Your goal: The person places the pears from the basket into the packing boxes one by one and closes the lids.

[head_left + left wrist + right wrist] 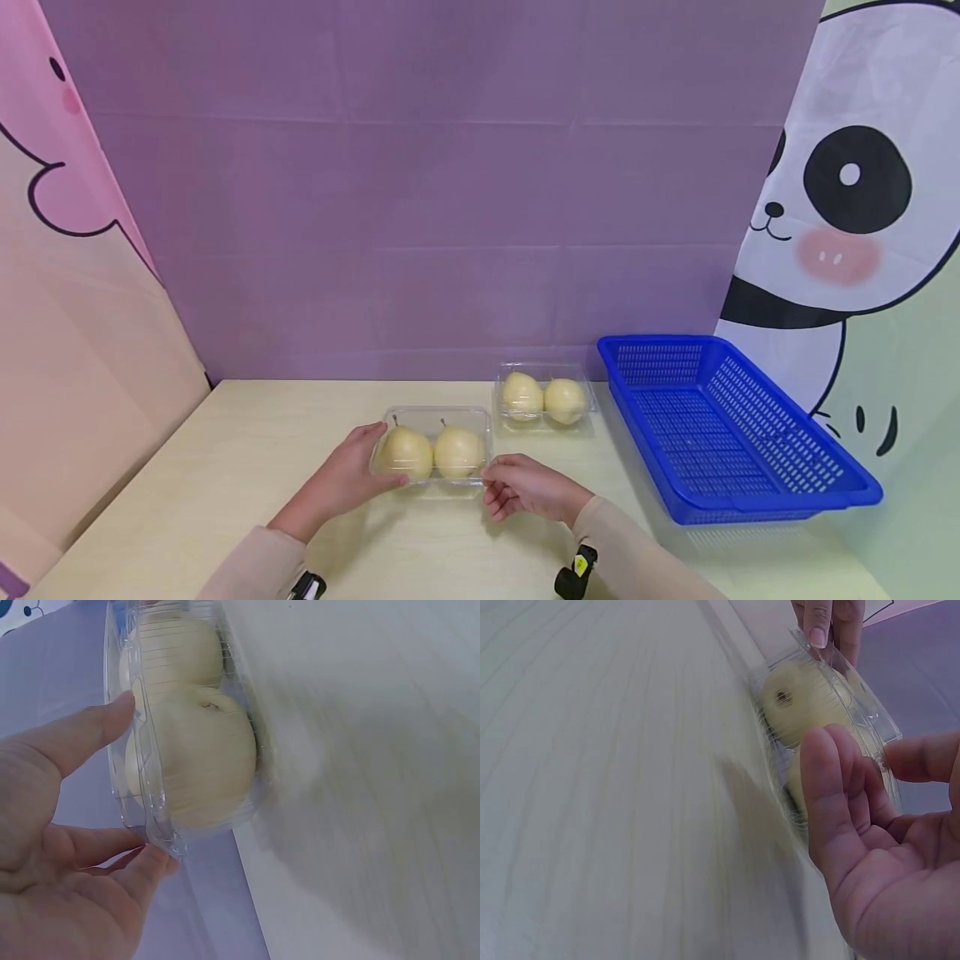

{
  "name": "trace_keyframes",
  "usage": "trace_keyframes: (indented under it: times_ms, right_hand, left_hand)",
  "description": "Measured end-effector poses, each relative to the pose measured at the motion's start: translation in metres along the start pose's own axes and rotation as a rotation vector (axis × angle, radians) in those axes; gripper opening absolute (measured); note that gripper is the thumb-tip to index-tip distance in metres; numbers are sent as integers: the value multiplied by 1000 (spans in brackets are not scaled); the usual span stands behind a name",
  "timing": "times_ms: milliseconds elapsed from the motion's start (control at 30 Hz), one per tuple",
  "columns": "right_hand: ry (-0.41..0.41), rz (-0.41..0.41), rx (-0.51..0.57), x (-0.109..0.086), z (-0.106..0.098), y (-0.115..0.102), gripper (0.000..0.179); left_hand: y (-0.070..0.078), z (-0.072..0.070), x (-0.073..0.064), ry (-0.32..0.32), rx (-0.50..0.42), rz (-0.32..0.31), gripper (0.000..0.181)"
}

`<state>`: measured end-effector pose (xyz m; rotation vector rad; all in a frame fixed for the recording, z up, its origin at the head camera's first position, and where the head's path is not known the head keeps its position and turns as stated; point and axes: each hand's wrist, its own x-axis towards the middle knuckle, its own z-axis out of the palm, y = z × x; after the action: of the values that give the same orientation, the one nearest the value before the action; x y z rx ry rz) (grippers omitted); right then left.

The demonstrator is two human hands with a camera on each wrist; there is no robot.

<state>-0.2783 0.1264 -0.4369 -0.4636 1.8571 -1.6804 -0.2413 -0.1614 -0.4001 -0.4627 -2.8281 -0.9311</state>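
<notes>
A clear plastic clamshell box (471, 417) holds two pale yellow pears (407, 454), side by side with their stems up. My left hand (347, 473) grips its left end, thumb at the front and fingers around the back. In the left wrist view the thumb and fingertips (156, 862) press against the box's rim. At the front right corner, my right hand (534, 490) pinches the rim between thumb and forefinger, the other fingers curled in. The right wrist view shows this right hand (900, 877) partly covering one pear.
A second clear box (545, 368) with two pears stands behind, to the right. Farther right is a blue plastic basket (652, 467) with slotted walls. A purple cloth (450, 192) hangs along the table's back edge; the pale wooden table (255, 442) extends left.
</notes>
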Motion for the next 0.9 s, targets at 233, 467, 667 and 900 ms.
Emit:
trace_keyframes:
  times_ms: [233, 467, 667, 900]
  right_hand:
    - [79, -5, -47, -1, -1, 2, 20]
    - [226, -55, -227, -6, -1, -2, 35]
    - [325, -110, -483, -7, -2, -6, 56]
    - [428, -265, -655, -7, 5, -11, 60]
  left_hand:
    - [1, 0, 1, -19, -4, -36, 92]
    - [3, 0, 1, -19, -15, -42, 92]
    - [3, 0, 0, -23, -19, -46, 92]
    - [2, -1, 1, -19, -14, -47, 92]
